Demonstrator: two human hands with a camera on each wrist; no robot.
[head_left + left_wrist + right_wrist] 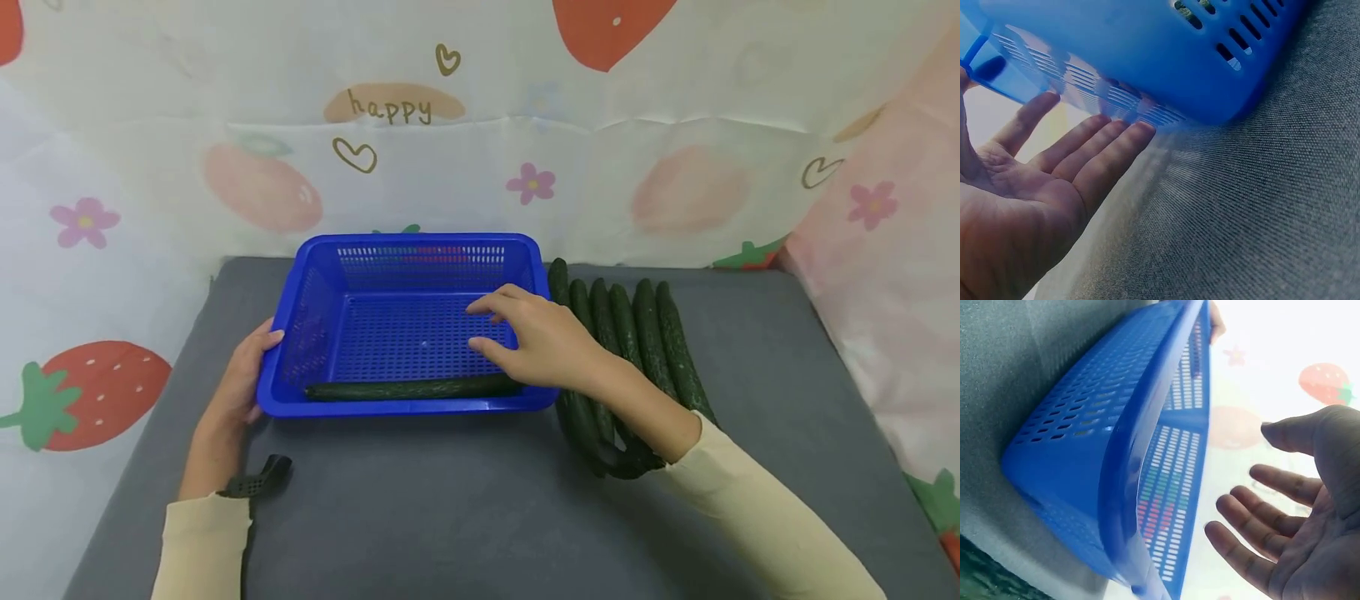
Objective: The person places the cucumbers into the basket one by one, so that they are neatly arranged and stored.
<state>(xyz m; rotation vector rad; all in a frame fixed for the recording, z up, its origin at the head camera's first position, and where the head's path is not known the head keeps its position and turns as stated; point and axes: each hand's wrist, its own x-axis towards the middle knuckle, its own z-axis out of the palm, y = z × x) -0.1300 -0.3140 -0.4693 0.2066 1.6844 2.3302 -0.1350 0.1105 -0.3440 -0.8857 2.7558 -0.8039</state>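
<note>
Fingers (491, 304) loosely spread, the empty right hand (536, 335) hovers over the rectangular blue plastic basket (416, 407), whose rim the left hand (243, 368) pinches, best firmly, against sliding.

the gray surface (420, 500) shows a fine woven texture. a blue perforated basket (412, 312) rests toward its far side, left of the middle; just right of it, long dark green cucumbers (651, 333) lie side by side, running from near to far.
</note>
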